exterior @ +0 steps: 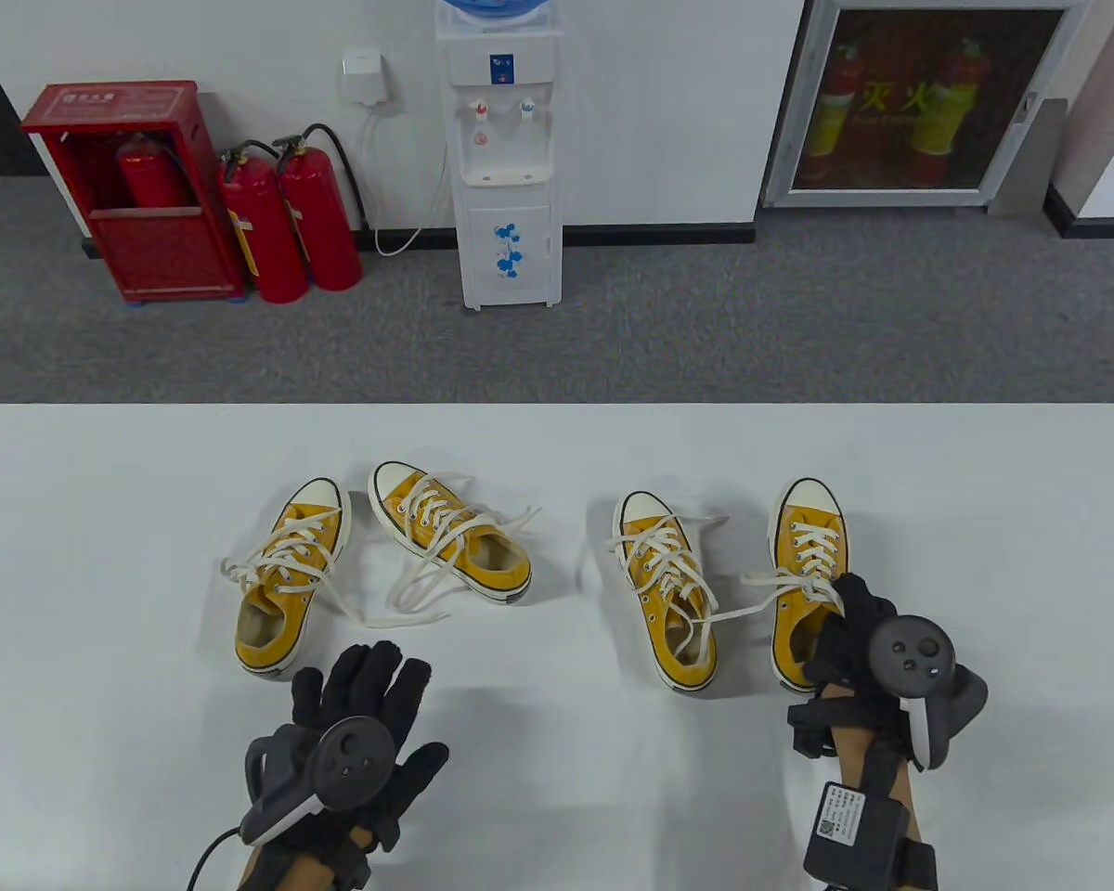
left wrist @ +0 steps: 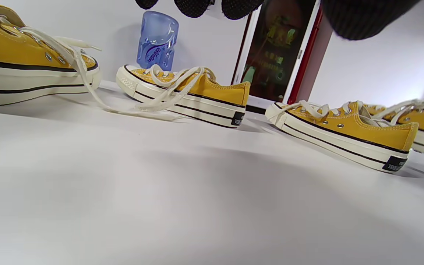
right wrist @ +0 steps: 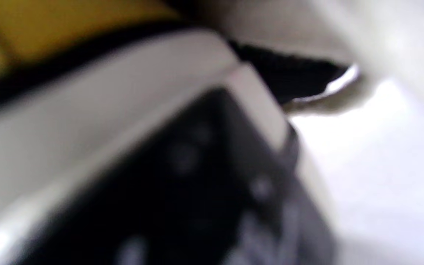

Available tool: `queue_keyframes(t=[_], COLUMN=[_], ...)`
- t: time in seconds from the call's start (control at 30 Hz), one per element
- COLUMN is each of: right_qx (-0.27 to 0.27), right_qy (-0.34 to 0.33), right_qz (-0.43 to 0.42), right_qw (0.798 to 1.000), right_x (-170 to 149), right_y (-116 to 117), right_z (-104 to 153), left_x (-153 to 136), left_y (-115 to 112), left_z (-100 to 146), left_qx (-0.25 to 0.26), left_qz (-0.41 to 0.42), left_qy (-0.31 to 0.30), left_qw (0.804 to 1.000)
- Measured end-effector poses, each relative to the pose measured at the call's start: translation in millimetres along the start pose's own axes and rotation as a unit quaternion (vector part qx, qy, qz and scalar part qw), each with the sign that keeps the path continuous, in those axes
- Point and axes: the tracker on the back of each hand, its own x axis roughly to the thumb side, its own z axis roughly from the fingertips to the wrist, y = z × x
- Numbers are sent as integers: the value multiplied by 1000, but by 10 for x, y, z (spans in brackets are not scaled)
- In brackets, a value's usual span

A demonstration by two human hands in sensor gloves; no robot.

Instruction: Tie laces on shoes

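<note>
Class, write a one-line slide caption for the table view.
Four yellow sneakers on a white table; right hand at the rightmost shoe's laces.

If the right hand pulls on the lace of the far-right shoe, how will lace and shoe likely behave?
The lace looks floppy: it trails limply across the table, so it should follow the right hand. The far-right shoe is low canvas on a smooth tabletop, so it may slide or pivot, probably not tip.
</note>
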Motion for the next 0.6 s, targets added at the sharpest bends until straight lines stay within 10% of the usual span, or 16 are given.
queue_keyframes(t=[0.6], right_qx=[48], right_qy=[44], right_qz=[19], right_qw=[998], right_x=[-236], right_y=[56], right_z=[-61], left_x=[-2], left_y=[26], left_z=[16], left_qx=[8], left_qz=[7], left_qy=[-4], left_qw=[1000])
